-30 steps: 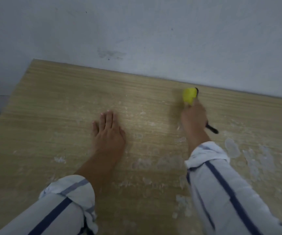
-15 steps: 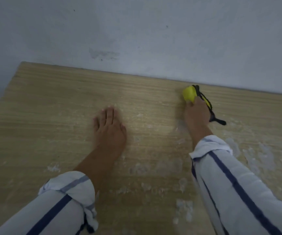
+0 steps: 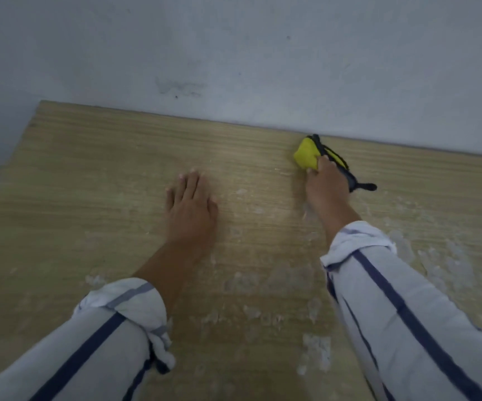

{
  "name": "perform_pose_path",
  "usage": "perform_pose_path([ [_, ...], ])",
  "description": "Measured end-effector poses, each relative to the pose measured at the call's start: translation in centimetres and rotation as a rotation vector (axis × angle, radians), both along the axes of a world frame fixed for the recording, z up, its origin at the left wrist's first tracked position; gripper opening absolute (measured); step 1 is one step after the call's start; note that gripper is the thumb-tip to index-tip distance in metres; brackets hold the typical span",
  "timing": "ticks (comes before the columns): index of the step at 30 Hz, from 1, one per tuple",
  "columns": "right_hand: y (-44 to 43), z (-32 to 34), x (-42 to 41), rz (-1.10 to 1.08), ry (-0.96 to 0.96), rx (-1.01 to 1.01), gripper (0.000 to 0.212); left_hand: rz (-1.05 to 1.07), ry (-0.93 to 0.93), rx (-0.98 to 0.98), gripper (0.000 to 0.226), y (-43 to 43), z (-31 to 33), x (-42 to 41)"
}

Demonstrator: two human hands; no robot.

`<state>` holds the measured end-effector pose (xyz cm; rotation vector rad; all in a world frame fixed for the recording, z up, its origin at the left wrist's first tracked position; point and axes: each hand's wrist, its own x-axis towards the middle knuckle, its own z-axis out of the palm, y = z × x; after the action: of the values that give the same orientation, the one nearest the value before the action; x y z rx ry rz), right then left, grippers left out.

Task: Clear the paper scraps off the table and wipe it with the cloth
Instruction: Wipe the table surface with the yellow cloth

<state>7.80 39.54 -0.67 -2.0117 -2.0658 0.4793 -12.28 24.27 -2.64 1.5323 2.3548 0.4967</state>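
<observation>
The surface (image 3: 89,169) is set against the wall (image 3: 234,53) along its far edge. The left hand (image 3: 190,209) is laid flat near the middle of the surface. The right hand (image 3: 325,183) is placed to its right and farther back, on the cloth (image 3: 306,153), which is pressed close to the wall. Paper scraps (image 3: 315,351) are scattered over the near and right parts.

A yellow cloth (image 3: 306,154) with black trim is gripped by the right hand (image 3: 325,183) near the table's (image 3: 89,169) far edge. The left hand (image 3: 190,209) is laid flat, palm down. Whitish residue patches (image 3: 315,353) are scattered across the wood.
</observation>
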Motion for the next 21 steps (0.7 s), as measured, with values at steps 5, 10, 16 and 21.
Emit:
perform_pose_path([
  [5, -9.4, -0.8, -8.2, 0.416, 0.096, -0.04, 0.046, 0.045, -0.325, 0.244, 0.054, -2.3, 1.2, -0.7],
  [10, -12.4, 1.5, -9.3, 0.346, 0.403, -0.176, 0.046, 0.097, -0.318, 0.128, 0.049, -4.0, 1.9, -0.3],
  [16, -9.4, -0.3, -3.5, 0.244, 0.215, 0.043, 0.038, 0.33, -0.164, 0.103, 0.043, -2.7, 3.7, 0.1],
  [21, -10.4, -2.3, -3.1, 0.41, 0.085, 0.057, 0.054, 0.014, 0.048, -0.04, 0.06, -0.9, 2.8, 3.8],
])
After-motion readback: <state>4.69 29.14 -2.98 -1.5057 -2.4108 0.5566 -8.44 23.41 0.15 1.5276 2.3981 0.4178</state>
